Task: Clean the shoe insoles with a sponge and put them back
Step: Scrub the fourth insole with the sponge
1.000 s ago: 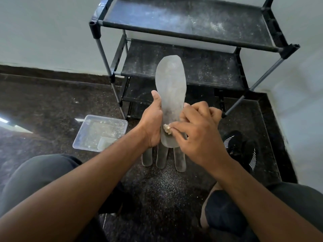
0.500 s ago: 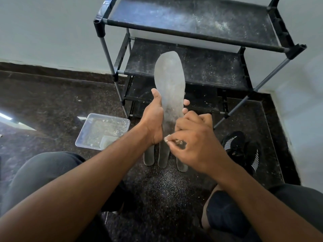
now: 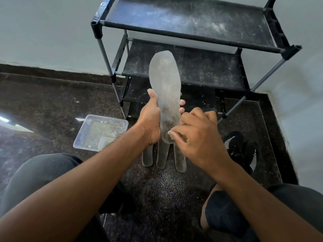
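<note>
My left hand (image 3: 151, 117) grips a grey insole (image 3: 165, 81) upright by its lower half, thumb on the left edge and fingertips showing on the right edge. My right hand (image 3: 197, 137) is curled at the insole's bottom end, pinching a small pale sponge (image 3: 170, 133) of which only a sliver shows at the fingertips. Three more grey insoles (image 3: 161, 158) lie side by side on the dark floor beneath my hands. A black shoe with white stripes (image 3: 244, 151) lies on the floor to the right.
A clear plastic tray (image 3: 90, 135) with water and residue sits on the floor at the left. A black dusty shoe rack (image 3: 192, 41) stands against the wall straight ahead. My knees frame the bottom corners. White grit is scattered on the floor between them.
My right hand with the sponge slid down the insole from its middle to its bottom end. The left hand kept holding the insole upright.
</note>
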